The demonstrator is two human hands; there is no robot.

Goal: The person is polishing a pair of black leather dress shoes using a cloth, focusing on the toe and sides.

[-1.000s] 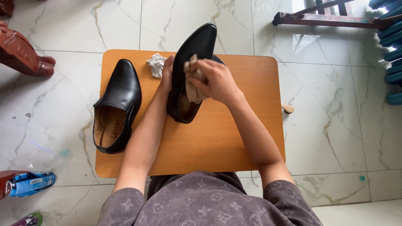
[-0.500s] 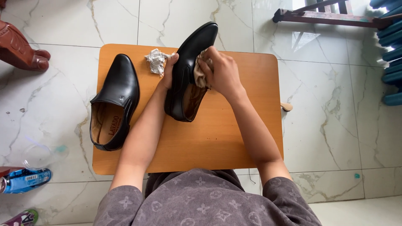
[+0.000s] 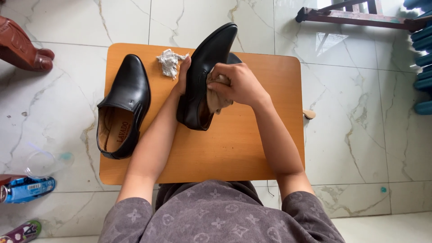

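White marble floor tiles (image 3: 360, 135) with grey veining surround a small wooden bench (image 3: 252, 148) of orange-brown tone, seen from above the person's lap.

Item one: a black leather shoe (image 3: 204, 76) stands tilted on the bench's middle, toe pointing away, opening toward the person. The left hand (image 3: 182, 74) braces its outer side, fingers flat against the leather, a loose supporting grip rather than a closed one. The right hand (image 3: 240, 83) is closed firmly round a beige cloth (image 3: 218, 99), pressed to the shoe's collar and inner side.

Item two: a second black shoe (image 3: 122, 105) lies flat on the bench's left part, well apart from both hands, tan lining showing.

Item three: a crumpled white wad (image 3: 168, 60) sits between the two shoes, just beside the left hand.

Assessment: the held shoe appears stiff in sole and heel, light to moderate in weight, with smooth leather likely slippery. Hold is best taken at the heel counter or across the sides. The cloth is soft and limp.
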